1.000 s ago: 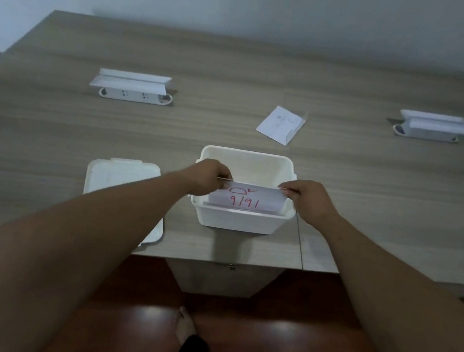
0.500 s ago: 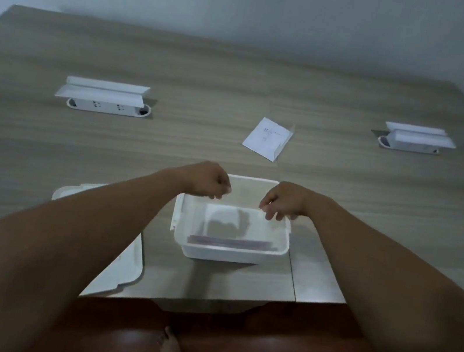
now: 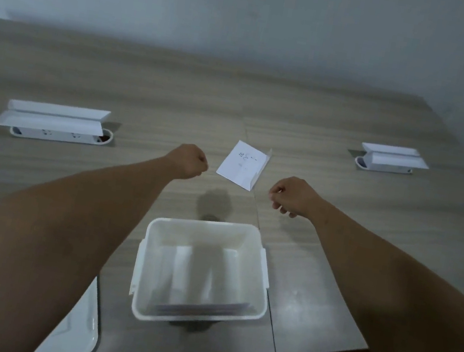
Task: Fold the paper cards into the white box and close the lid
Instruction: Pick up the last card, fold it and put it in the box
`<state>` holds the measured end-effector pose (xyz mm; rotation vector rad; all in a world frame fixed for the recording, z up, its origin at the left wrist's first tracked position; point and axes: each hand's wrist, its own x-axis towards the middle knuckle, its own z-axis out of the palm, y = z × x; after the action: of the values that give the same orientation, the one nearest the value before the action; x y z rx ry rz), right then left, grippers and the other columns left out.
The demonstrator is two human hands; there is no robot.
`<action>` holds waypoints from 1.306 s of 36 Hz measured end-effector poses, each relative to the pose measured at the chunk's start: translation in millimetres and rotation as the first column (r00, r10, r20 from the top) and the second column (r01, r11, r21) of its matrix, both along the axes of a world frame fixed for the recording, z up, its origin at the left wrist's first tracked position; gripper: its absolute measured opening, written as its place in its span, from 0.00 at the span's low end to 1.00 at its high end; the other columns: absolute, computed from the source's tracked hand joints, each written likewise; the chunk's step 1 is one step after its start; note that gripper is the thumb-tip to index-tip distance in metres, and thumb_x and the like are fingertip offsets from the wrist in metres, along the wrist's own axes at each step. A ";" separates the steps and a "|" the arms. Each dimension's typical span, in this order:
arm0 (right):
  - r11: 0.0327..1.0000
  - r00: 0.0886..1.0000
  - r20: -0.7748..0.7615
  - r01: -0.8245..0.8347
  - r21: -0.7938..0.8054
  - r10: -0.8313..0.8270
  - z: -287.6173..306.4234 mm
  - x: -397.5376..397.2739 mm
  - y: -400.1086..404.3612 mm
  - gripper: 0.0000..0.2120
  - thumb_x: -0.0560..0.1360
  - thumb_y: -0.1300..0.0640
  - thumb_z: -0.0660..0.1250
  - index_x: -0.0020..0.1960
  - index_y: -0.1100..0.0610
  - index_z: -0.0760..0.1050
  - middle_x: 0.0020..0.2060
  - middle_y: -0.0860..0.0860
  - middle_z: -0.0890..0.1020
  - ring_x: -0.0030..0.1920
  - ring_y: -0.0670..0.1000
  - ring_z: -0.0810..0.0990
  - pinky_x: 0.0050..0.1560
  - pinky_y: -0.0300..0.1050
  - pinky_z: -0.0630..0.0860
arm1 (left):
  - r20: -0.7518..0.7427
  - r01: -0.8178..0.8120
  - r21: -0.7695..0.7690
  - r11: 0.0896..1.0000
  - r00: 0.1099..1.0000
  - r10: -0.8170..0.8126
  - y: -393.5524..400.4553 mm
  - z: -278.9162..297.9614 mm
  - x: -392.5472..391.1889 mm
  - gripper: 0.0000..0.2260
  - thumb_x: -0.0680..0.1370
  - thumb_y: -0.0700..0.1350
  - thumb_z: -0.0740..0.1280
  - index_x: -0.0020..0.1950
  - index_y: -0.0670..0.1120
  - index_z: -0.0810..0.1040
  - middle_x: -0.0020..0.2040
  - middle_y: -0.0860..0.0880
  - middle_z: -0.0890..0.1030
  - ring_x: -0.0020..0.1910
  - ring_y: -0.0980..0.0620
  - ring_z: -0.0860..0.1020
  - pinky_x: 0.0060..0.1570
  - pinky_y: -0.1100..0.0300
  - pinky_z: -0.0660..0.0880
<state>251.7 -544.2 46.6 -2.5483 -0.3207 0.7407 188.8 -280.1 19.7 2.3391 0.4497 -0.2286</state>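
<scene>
The white box (image 3: 195, 317) stands open near the table's front edge, with folded paper cards (image 3: 202, 307) lying flat against its near wall. Its white lid (image 3: 75, 337) lies to the left, partly under my left forearm. One white paper card (image 3: 241, 165) with faint writing lies on the table beyond the box, its right edge bent up. My left hand (image 3: 190, 161) hovers just left of that card, fingers curled into a loose fist with nothing in it. My right hand (image 3: 291, 196) is just right of the card, fingers curled downward, empty.
Two white pop-up socket units with raised flaps sit in the wooden table (image 3: 176, 99), one at far left (image 3: 52, 121) and one at far right (image 3: 390, 159). A seam runs down the table beside the box. A wall stands behind the table.
The folded card with red writing was let go into the box. Both hands left the box rim and moved forward to either side of the loose card.
</scene>
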 end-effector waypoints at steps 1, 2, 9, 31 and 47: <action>1.000 1.000 0.004 0.010 -0.004 -0.010 -2.1 7.1 1.7 0.09 0.73 0.59 0.63 0.50 0.57 0.81 0.41 0.57 0.86 0.34 0.52 0.79 0.35 0.44 0.77 | -0.004 -0.003 0.012 1.000 1.000 0.003 -2.1 -2.8 5.2 0.11 0.76 0.43 0.64 0.50 0.40 0.84 0.49 0.41 0.86 0.48 0.45 0.82 0.49 0.61 0.74; 1.000 1.000 0.013 0.022 -0.003 -0.022 -5.4 15.7 4.0 0.10 0.73 0.59 0.63 0.50 0.58 0.81 0.41 0.58 0.86 0.33 0.53 0.79 0.35 0.44 0.77 | -0.009 -0.008 0.023 1.000 1.000 0.008 -4.0 -6.0 11.2 0.11 0.76 0.43 0.64 0.51 0.40 0.84 0.51 0.42 0.85 0.52 0.45 0.81 0.51 0.60 0.74; 0.997 0.994 0.073 0.079 0.004 -0.079 -43.9 69.3 28.2 0.11 0.69 0.60 0.59 0.39 0.64 0.78 0.37 0.59 0.84 0.34 0.59 0.82 0.36 0.49 0.82 | -0.075 -0.057 0.095 0.994 0.995 0.065 -9.6 -36.0 52.1 0.13 0.78 0.43 0.62 0.54 0.39 0.83 0.58 0.42 0.83 0.60 0.43 0.78 0.59 0.58 0.72; 0.961 0.961 0.030 0.276 -0.020 -0.276 -154.3 136.1 78.6 0.12 0.74 0.62 0.64 0.55 0.65 0.78 0.56 0.62 0.81 0.57 0.62 0.81 0.52 0.47 0.78 | -0.172 0.106 0.194 0.975 0.982 -0.073 -24.2 -152.1 114.8 0.22 0.81 0.44 0.59 0.75 0.42 0.65 0.77 0.44 0.65 0.76 0.47 0.64 0.73 0.59 0.57; 0.983 0.963 0.201 0.182 0.017 -0.182 -52.1 110.5 53.7 0.04 0.71 0.65 0.62 0.41 0.62 0.75 0.48 0.61 0.82 0.50 0.62 0.82 0.47 0.45 0.76 | 0.156 0.188 0.347 0.919 0.955 -0.254 -1.2 -54.1 84.4 0.30 0.68 0.57 0.75 0.69 0.50 0.75 0.77 0.45 0.64 0.76 0.46 0.62 0.74 0.51 0.61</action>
<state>362.2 -490.5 -5.5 -2.6152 -0.1467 0.4149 273.2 -281.3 -34.4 2.7112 0.1270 -0.0242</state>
